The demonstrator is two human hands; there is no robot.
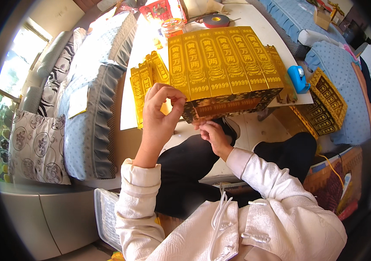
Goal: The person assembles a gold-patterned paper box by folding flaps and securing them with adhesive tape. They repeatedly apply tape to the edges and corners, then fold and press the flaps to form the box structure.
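Note:
A large gold cardboard box (222, 65), printed with dark red panels, stands on the white table with its front overhanging the near edge. My left hand (161, 106) is at its front left corner, thumb and forefinger pinched together. What lies between those fingertips is too small to make out. Lower down, my right hand (216, 138) is closed beneath the box's lower front edge, its fingertips partly hidden there. Flat gold cardboard strips (144, 87) lie left of the box. More folded gold card (281, 74) leans by its right side.
A blue tape dispenser (298, 79) sits on the table's right side. Behind the box are a tape roll (216, 20), a clear jar (173, 27) and a red package (157, 11). Another gold box (322, 104) stands at the right. A blue-covered sofa (92, 104) is on the left.

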